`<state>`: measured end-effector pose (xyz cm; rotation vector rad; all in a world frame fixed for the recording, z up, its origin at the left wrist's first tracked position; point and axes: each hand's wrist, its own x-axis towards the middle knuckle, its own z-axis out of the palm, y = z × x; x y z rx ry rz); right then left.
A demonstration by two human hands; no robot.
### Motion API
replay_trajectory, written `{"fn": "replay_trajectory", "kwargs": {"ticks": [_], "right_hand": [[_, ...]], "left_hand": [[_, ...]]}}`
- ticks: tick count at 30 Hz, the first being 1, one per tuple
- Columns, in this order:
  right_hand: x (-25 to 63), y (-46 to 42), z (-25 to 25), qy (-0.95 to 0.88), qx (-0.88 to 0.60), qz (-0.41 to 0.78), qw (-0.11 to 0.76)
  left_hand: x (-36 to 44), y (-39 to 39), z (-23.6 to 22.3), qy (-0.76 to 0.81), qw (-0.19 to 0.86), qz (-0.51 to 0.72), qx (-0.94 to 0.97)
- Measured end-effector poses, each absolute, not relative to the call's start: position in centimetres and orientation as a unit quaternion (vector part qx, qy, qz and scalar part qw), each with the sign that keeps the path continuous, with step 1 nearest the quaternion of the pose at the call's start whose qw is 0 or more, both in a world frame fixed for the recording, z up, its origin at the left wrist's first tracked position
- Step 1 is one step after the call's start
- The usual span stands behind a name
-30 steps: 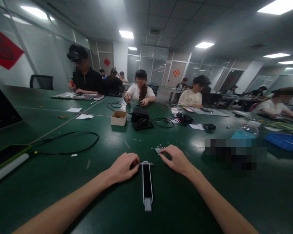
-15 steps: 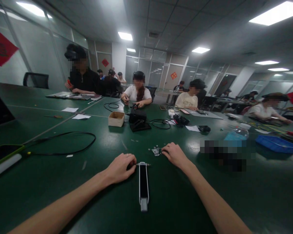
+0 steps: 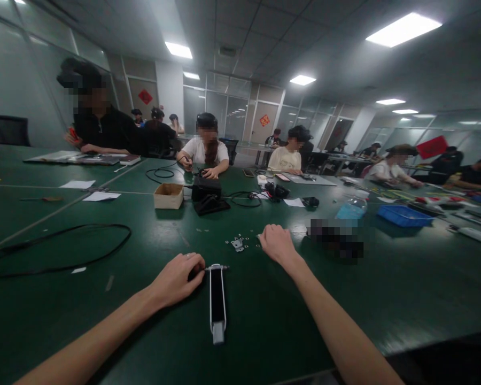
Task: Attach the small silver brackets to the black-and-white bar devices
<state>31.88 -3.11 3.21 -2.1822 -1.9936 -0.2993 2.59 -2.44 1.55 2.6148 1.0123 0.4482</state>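
Observation:
A long, narrow part with a white frame and black middle (image 3: 217, 297) lies upright to me on the green table, a thin metal rod (image 3: 225, 267) crossing its far end. My left hand (image 3: 179, 278) is closed at the rod's left end, thumb and fingers pinching there. Beyond the part lies a small silver metal plate (image 3: 237, 245), with several tiny nut-like pieces (image 3: 246, 246) scattered around it. To their right, my right hand (image 3: 278, 243) rests on the table with fingers curled together. Whatever its fingertips hold, if anything, is hidden.
A cardboard box (image 3: 168, 197) and a black device (image 3: 207, 195) stand ahead. Black cable (image 3: 104, 225) loops at left. A blurred dark object (image 3: 336, 240), a bottle of blue liquid (image 3: 353, 207) and a blue tray (image 3: 404, 216) lie to the right. Several people sit around the table.
My view has turned right, so the scene slides left. My right hand has drawn right, away from the metal plate, its fingers more curled. My left hand stays at the rod.

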Motion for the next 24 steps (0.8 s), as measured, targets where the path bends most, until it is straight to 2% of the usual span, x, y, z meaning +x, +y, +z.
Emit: {"fn": "replay_trajectory", "kwargs": {"ticks": [5, 9, 17, 20, 24], "right_hand": [[35.1, -3.9, 4.1, -0.575, -0.81, -0.072, 0.086], [35.1, -4.0, 4.1, -0.591, -0.796, -0.07, 0.112], [26.6, -5.5, 3.2, -0.795, -0.525, 0.036, 0.3], [23.7, -6.5, 2.5, -0.832, -0.441, 0.079, 0.328], [22.6, -7.1, 1.9, -0.837, -0.41, 0.118, 0.343]], "left_hand": [[2.7, -2.4, 1.8, 0.353, 0.141, 0.155, 0.912], [2.8, -2.4, 1.8, 0.351, 0.133, 0.154, 0.914], [2.6, -2.4, 1.7, 0.363, 0.124, 0.195, 0.903], [2.7, -2.5, 1.5, 0.326, 0.105, 0.248, 0.906], [3.0, -2.8, 1.1, 0.272, 0.094, 0.281, 0.916]]}}
